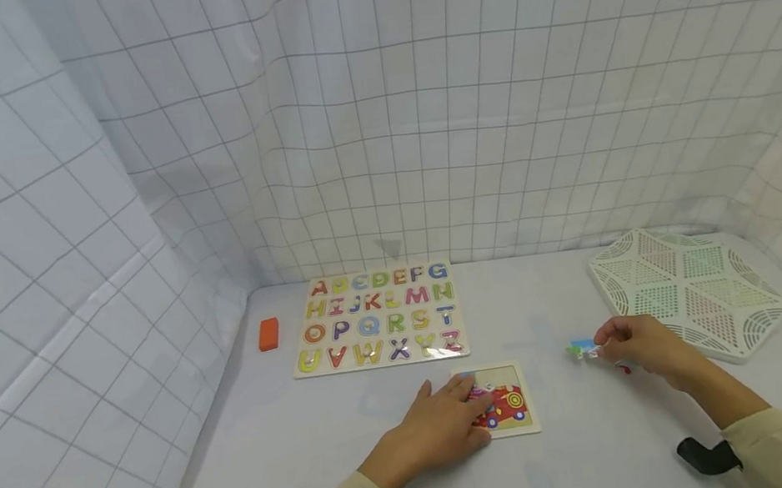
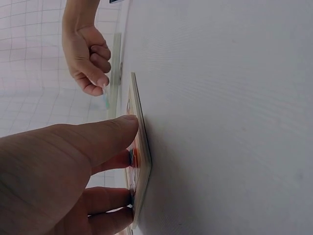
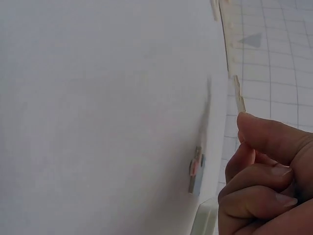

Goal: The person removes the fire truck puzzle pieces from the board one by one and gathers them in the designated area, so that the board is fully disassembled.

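A small square jigsaw puzzle point(image 1: 510, 412) with a red vehicle picture and a pale wooden frame lies on the table. My left hand point(image 1: 448, 423) rests on its left part, fingers spread over the picture and thumb at the near edge. Off to the right, my right hand point(image 1: 641, 343) pinches a thin puzzle piece point(image 1: 583, 348), blue and green on its face, between thumb and index finger. In the right wrist view that piece point(image 3: 239, 94) is seen edge-on, raised over the table. A second puzzle piece point(image 3: 197, 174) lies on the table below the right hand.
An alphabet board point(image 1: 377, 319) with colourful letters lies behind the puzzle. Left of it is an orange block point(image 1: 269, 334). A white perforated hexagonal tray point(image 1: 738, 310) lies at the right, close to my right hand. White checked curtains point(image 1: 490, 94) enclose the table.
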The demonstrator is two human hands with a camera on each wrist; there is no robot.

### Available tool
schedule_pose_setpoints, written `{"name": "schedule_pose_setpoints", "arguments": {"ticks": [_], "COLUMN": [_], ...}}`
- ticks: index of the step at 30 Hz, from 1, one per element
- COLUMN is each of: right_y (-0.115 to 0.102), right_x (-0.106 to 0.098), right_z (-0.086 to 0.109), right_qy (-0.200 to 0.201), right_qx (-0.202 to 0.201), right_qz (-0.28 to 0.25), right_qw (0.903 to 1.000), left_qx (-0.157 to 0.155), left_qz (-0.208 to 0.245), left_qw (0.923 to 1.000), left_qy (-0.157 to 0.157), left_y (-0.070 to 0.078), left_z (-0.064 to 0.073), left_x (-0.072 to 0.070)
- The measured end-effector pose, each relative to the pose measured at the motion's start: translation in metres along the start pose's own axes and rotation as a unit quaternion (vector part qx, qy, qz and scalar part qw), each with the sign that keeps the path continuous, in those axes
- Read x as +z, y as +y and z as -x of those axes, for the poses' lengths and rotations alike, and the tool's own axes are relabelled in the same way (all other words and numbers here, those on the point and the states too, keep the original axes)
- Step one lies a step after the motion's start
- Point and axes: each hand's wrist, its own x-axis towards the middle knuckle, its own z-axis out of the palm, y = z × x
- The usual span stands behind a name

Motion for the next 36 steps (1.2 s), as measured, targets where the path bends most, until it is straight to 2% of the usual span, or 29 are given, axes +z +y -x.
{"name": "schedule_pose_setpoints", "arguments": {"ticks": [7,10,17,23,30,33,36], "right_y": [0.015,0.015,0.01,-0.002,-0.025,-0.034,-0.042], "right_x": [0.005,0.004,-0.002,0.002,0.019,0.029,0.041], "right_z": [0.001,0.0,0.001,0.001,-0.007,-0.012,-0.016], "right_qy": [0.0,0.002,0.018,0.008,-0.015,-0.036,-0.064], "right_qx": [-0.003,-0.01,0.006,-0.006,-0.004,-0.016,-0.026], "right_qz": [0.036,0.053,0.078,0.04,-0.01,-0.037,-0.067], "right_qw": [0.9994,0.9986,0.9968,0.9991,0.9998,0.9985,0.9953], "left_qx": [0.003,0.001,0.006,0.015,0.033,0.035,0.023], "left_qz": [0.007,0.009,0.016,0.006,0.009,0.018,0.026], "left_qw": [1.0,0.9999,0.9998,0.9999,0.9993,0.9992,0.9994], "left_qy": [-0.004,-0.005,-0.003,-0.005,-0.013,-0.006,0.008], "left_y": [0.0,0.0,-0.003,-0.006,-0.009,-0.011,-0.014], "left_z": [0.002,0.001,0.0,0.001,0.003,0.003,0.003], "left_x": [0.0,0.0,0.002,0.0,-0.001,0.001,0.003]}}
